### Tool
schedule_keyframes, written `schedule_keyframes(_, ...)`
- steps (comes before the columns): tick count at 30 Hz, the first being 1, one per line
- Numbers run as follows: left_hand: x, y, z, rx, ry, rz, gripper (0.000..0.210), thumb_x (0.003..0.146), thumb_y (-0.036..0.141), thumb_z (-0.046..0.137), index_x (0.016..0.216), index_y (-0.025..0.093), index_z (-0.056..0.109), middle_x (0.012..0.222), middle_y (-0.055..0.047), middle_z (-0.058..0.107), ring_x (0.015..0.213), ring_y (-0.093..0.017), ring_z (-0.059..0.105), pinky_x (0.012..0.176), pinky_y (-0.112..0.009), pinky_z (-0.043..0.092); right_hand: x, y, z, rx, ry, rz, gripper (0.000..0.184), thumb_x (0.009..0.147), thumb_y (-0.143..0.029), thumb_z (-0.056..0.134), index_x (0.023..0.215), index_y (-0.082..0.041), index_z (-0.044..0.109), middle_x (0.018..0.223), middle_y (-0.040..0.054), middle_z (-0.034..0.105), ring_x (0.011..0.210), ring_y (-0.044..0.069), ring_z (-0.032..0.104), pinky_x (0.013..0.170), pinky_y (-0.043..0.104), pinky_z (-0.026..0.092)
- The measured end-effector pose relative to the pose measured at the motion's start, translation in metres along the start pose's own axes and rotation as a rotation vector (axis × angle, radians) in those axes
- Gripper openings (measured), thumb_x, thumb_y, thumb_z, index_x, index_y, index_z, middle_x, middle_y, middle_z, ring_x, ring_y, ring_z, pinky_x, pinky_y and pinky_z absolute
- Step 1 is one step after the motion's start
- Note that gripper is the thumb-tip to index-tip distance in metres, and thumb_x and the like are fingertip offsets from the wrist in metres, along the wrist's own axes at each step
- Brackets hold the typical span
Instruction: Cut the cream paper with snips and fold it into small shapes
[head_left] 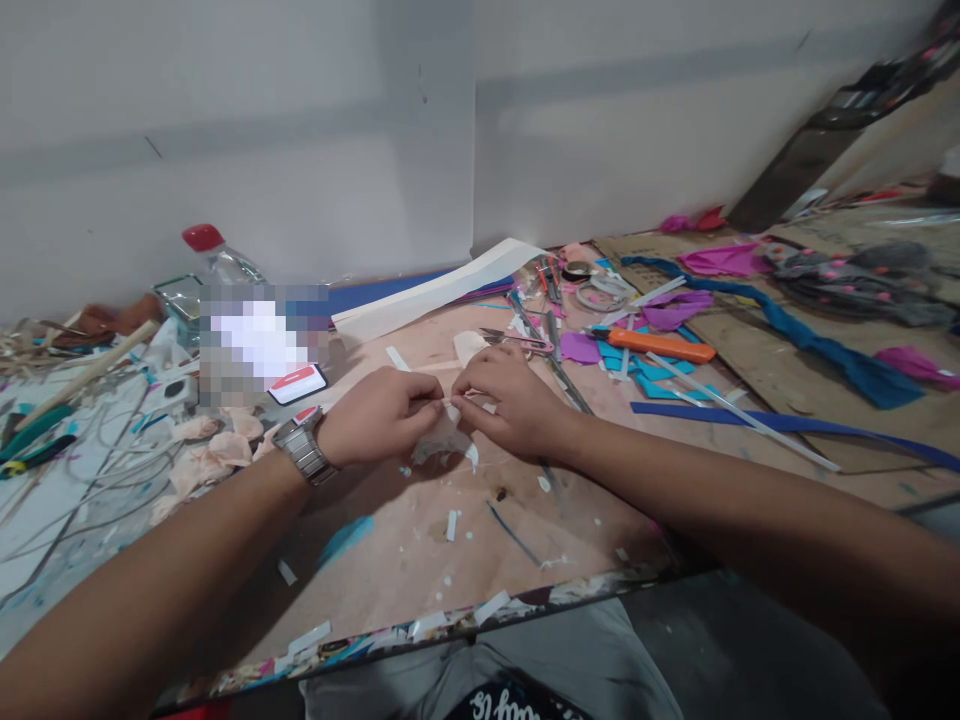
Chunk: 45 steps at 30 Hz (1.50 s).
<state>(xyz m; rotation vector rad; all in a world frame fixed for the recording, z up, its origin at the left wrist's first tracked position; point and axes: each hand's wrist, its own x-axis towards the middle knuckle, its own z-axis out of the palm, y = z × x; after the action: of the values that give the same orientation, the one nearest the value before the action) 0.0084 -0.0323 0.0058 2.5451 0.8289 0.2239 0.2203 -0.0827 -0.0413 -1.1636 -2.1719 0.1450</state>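
My left hand (pixel 386 412), with a metal watch (pixel 304 448) on its wrist, is closed in a pinch over the middle of the worktable (pixel 420 560). My right hand (pixel 510 400) pinches right beside it, the fingertips of both hands almost touching. Something small and pale seems to be between them, too little of it showing to name. Beneath the fingers lies a whitish patch (pixel 450 448) on the tabletop. A cream-coloured piece (pixel 469 346) shows just behind my right hand, near a pair of scissors (pixel 525 342).
An orange utility knife (pixel 660 345), glue sticks (pixel 750 415) and a blue strip (pixel 795 425) lie to the right. A long cream paper strip (pixel 442 290) stretches across the back. A partly blurred phone (pixel 300 384), peach scraps (pixel 225 445) and pliers (pixel 37 440) are left.
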Motion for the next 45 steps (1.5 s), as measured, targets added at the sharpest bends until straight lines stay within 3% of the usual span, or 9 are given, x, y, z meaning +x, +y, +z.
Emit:
schedule_keyframes(11,0.0012,-0.0042,0.0014,0.056,0.030,-0.050,0.024,0.091,0.026,0.048,0.075,0.017,0.064,0.064,0.000,0.059,0.062,-0.013,0.051,0.062,-0.029,0.031,0.0015,-0.0038,-0.0067,-0.147,0.023,0.085,0.014,0.097,-0.026,0.060,0.093,-0.019,0.071,0.093,0.0048,0.077,0.100,0.026,0.060,0.099,0.046,0.027)
schedule_keyframes(17,0.0016,-0.0048,0.0017,0.028,0.026,-0.043,0.025,0.092,0.028,0.048,0.080,0.018,0.068,0.067,0.000,0.063,0.062,-0.013,0.052,0.061,-0.030,0.031,0.0008,-0.0060,-0.0071,-0.113,-0.022,0.027,0.019,0.100,-0.030,0.058,0.102,-0.020,0.074,0.099,0.0056,0.079,0.102,0.026,0.060,0.100,0.047,0.025)
schedule_keyframes(24,0.0016,-0.0030,0.0009,-0.018,-0.040,-0.055,0.029,0.094,0.032,0.048,0.081,0.017,0.069,0.067,0.000,0.063,0.062,-0.014,0.053,0.060,-0.029,0.032,0.0004,-0.0072,-0.0066,-0.092,-0.018,-0.004,0.016,0.097,-0.026,0.061,0.090,-0.020,0.073,0.090,0.0033,0.078,0.095,0.023,0.061,0.100,0.046,0.025)
schedule_keyframes(29,0.0017,-0.0024,-0.0001,-0.075,-0.105,-0.044,0.029,0.095,0.032,0.048,0.085,0.016,0.070,0.070,0.000,0.065,0.063,-0.014,0.055,0.060,-0.028,0.033,0.0004,-0.0076,-0.0060,-0.072,-0.032,-0.024,0.017,0.098,-0.031,0.061,0.093,-0.020,0.073,0.090,0.0041,0.078,0.096,0.023,0.061,0.099,0.045,0.024)
schedule_keyframes(36,0.0019,-0.0022,-0.0009,-0.076,-0.098,-0.042,0.024,0.089,0.022,0.046,0.084,0.016,0.068,0.074,-0.001,0.066,0.067,-0.014,0.056,0.064,-0.028,0.034,0.0007,-0.0073,-0.0073,-0.073,-0.010,-0.017,0.014,0.096,-0.026,0.061,0.088,-0.020,0.070,0.085,0.0026,0.076,0.092,0.023,0.062,0.100,0.045,0.025)
schedule_keyframes(45,0.0020,-0.0050,-0.0002,-0.012,-0.110,-0.050,0.020,0.088,0.023,0.047,0.070,0.018,0.055,0.064,0.001,0.055,0.061,-0.014,0.048,0.059,-0.029,0.028,0.0014,-0.0065,-0.0081,-0.077,0.028,0.019,0.011,0.091,-0.025,0.061,0.084,-0.020,0.068,0.082,0.0029,0.074,0.092,0.024,0.061,0.099,0.046,0.027)
